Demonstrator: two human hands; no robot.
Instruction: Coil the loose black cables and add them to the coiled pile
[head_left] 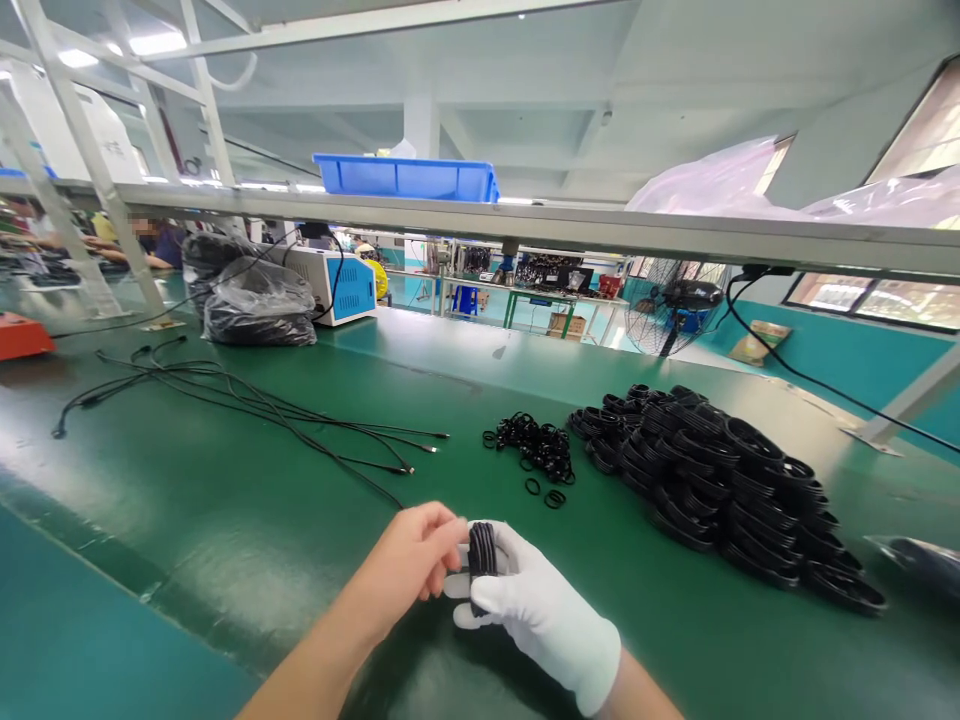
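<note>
Nearest: gloved right hand [536,595] grips a black cable coil [484,550], thumb on the near side, other fingers partly behind it. Bare left hand [420,550] has its fingers curled and bunched at the coil's upper left edge; cannot tell whether they touch it or pinch anything small.

Key relation: the coil sits between the hands, just right of the left fingertips and within the right-hand grip. It is seen nearly edge-on, its long axis running roughly up and down the view, turns stacked side by side. The right hand is the nearer, being in contact. Nothing stands between left fingertips and coil; the glove's thumb and fingers cover parts of the lower coil.

Just beyond the left hand: loose cables [300,412], lying across the green table [247,520], several plug ends pointing toward the middle. Beyond the right hand: two loose rings [555,498], then a small pile of black rings [536,445]. Further right, a large heap of coils [705,470].

Farther back: black plastic bags [259,305] beside a blue-and-white machine [349,285]. Above the table's far side, a shelf [540,218] carries a blue bin [405,180]. Past the table edge, a fan [667,305].
</note>
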